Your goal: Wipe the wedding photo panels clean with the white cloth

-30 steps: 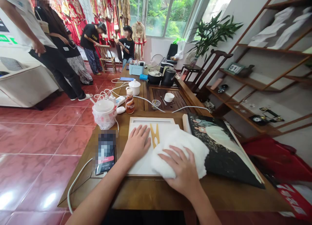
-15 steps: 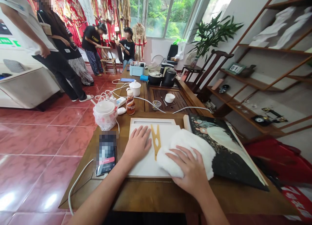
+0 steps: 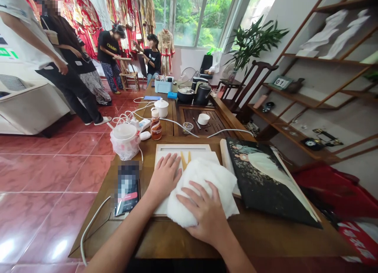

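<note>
A thick white wad of cotton batting [image 3: 220, 174] lies on the white sheet and board in front of me. My right hand [image 3: 203, 210] holds the wad from above, fingers spread over its top and thumb at its near edge. My left hand [image 3: 165, 172] rests flat on the left part of the white sheet [image 3: 162, 206], fingers stretched out and holding nothing. Between my left fingers and the wad, the two prongs of a yellow forked piece [image 3: 185, 158] show; its lower part is hidden beneath the wad. The pale frame [image 3: 183, 147] borders the sheet at the far side.
A phone [image 3: 127, 190] lies left of the board, beside a bagged white tub [image 3: 125, 141] and a brown bottle [image 3: 156, 125]. A dark painted picture [image 3: 274, 186] lies to the right. Farther back is a tea tray [image 3: 191, 125]. Several people stand or sit beyond the table.
My right hand has moved left with the cotton wad, which now covers most of the yellow forked piece. My left hand stays in place on the sheet.
</note>
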A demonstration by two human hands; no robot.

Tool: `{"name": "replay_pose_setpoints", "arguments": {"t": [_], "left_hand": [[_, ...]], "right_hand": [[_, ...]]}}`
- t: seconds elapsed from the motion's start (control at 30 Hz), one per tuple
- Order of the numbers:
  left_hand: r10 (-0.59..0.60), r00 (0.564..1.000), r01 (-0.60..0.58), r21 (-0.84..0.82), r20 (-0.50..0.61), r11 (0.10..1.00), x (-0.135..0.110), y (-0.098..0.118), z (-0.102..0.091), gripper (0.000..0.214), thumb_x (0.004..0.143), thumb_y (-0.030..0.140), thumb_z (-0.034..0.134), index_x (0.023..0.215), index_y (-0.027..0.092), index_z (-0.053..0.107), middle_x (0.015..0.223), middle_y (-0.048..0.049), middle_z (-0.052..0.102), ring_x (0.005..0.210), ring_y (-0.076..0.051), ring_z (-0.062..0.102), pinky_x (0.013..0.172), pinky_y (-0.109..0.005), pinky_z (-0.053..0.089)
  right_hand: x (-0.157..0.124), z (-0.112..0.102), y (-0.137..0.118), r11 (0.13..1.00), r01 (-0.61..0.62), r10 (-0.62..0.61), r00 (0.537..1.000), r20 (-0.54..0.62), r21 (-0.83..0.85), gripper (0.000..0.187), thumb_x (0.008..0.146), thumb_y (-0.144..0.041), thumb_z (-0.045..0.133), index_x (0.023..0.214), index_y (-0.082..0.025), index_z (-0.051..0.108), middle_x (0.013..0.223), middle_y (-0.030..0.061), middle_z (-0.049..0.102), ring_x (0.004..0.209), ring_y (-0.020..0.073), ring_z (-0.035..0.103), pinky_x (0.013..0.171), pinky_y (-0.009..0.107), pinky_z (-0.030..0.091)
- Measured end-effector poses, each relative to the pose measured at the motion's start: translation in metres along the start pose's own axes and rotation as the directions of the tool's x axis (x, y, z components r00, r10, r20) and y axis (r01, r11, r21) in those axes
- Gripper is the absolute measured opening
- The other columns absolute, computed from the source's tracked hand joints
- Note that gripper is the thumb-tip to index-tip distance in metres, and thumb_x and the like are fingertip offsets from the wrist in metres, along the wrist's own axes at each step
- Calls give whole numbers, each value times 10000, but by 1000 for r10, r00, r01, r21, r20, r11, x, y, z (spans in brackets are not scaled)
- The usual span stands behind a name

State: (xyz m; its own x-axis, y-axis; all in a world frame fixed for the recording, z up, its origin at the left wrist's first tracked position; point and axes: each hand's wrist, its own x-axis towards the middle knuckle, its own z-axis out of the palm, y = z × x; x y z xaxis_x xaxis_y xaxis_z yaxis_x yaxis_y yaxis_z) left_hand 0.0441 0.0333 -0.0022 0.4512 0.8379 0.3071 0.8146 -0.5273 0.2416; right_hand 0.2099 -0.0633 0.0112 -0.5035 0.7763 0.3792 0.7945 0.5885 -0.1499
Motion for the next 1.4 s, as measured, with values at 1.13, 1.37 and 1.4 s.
{"name": "replay_pose_setpoints", "arguments": {"t": [1.13,1.37,1.4], "left_hand": [[-12,1000,12,-13,-13,1000,-2,1,3,429,966,322,387,1378,211,436,1471,-51,406,1378,-238,317,1139,-430,246],[-4,1000,4,-19,-25,1000,-4,0,4,473,954,313,391,1412,197,376,1460,-60,417,1366,-241,330,1129,-424,247],[-1,1000,1,-14,-23,1000,-5,0,5,462,955,313,387,1403,204,390,1457,-57,420,1364,-243,332,1128,-426,244]], "right_hand": [[-34,-16,28,958,-287,283,953,-109,-23,414,721,-407,669,1121,-312,625,1170,21,648,1163,305,499,1068,516,148],[-36,-16,14,958,-281,273,955,-120,-61,390,734,-404,656,1108,-303,623,1158,34,653,1149,310,500,1066,522,143],[-36,-16,13,958,-280,271,955,-119,-65,383,739,-406,653,1106,-299,623,1152,38,654,1143,308,501,1061,521,146]]}}
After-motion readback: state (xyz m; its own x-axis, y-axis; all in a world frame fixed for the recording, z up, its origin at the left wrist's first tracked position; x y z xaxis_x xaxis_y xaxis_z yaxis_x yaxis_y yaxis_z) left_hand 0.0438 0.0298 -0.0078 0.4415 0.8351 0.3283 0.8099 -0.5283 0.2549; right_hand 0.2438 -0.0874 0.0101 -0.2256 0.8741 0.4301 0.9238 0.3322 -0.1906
